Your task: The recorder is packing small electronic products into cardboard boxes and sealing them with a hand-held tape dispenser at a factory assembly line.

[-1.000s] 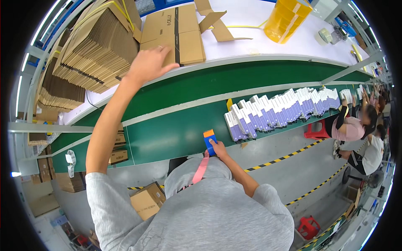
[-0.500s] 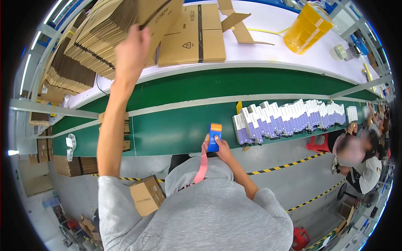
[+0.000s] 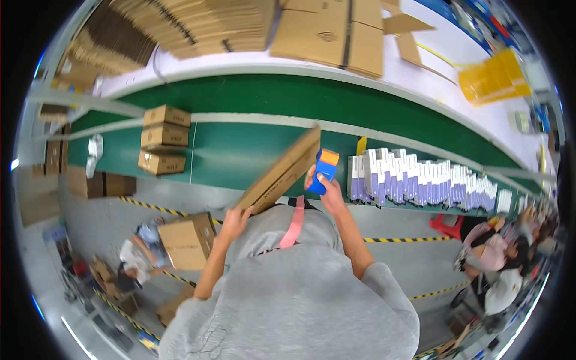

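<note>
A flat folded brown carton (image 3: 282, 174) slants up over the green bench, its lower end gripped by my left hand (image 3: 236, 222). Closed around a small blue-and-orange handheld object (image 3: 324, 167), my right hand (image 3: 329, 193) is just right of the carton. The orange end points away from me; its exact kind is unclear. A long row of white-and-purple boxes (image 3: 414, 177) stands on the bench to the right of that hand.
Three closed brown cartons (image 3: 165, 135) sit at left on the bench. Stacked flat cartons (image 3: 204, 27) and yellow tape rolls (image 3: 495, 78) lie on the white shelf (image 3: 414, 99) above. A large carton (image 3: 187, 241) is behind at left; people sit at far right.
My left hand has come down from the shelf's stack to near my waist, bringing a flat carton. The handheld object in my right hand has shifted slightly right and tilted.
</note>
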`<act>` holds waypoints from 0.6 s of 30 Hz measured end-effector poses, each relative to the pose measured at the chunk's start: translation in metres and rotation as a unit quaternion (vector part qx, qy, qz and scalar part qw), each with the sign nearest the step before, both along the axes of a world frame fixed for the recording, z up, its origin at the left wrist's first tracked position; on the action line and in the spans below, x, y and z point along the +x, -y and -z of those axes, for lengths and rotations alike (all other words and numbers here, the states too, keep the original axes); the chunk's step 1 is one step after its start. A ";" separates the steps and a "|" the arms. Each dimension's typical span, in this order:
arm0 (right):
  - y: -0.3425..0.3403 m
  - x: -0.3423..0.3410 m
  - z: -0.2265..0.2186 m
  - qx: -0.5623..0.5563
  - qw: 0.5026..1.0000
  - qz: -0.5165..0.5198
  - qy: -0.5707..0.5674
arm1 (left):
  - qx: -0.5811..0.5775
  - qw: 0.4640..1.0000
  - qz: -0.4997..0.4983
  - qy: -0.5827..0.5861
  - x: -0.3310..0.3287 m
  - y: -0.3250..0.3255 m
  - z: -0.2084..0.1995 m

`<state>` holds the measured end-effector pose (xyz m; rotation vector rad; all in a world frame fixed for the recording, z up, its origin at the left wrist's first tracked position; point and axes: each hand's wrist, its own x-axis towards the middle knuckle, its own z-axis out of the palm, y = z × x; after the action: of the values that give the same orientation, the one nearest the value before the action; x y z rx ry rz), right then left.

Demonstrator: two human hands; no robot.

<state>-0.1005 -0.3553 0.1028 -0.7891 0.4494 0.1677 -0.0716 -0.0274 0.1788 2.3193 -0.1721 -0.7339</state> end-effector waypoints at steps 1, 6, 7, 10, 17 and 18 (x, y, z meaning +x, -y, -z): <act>-0.007 0.007 0.000 -0.102 0.994 -0.019 -0.035 | -0.009 0.999 0.024 0.020 -0.002 0.001 0.028; -0.029 0.044 0.010 -0.244 0.957 0.069 -0.140 | -0.120 0.988 0.059 0.080 0.006 0.019 0.072; -0.030 0.049 0.008 -0.249 0.957 0.060 -0.137 | -0.129 0.981 0.105 0.098 0.010 0.019 0.074; -0.029 0.061 0.003 -0.349 0.926 0.041 -0.138 | -0.233 0.968 0.089 0.034 0.017 0.029 0.078; -0.027 0.069 0.016 -0.336 0.934 0.019 -0.124 | -0.190 0.973 0.100 -0.079 0.046 0.059 0.069; -0.023 0.068 0.024 -0.342 0.932 0.020 -0.118 | -0.217 0.960 0.065 -0.163 0.047 0.054 0.078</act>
<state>-0.0323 -0.3325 0.0786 -1.4535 0.7707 0.0634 -0.0245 -0.0818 0.1011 1.7590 -0.3042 -1.0200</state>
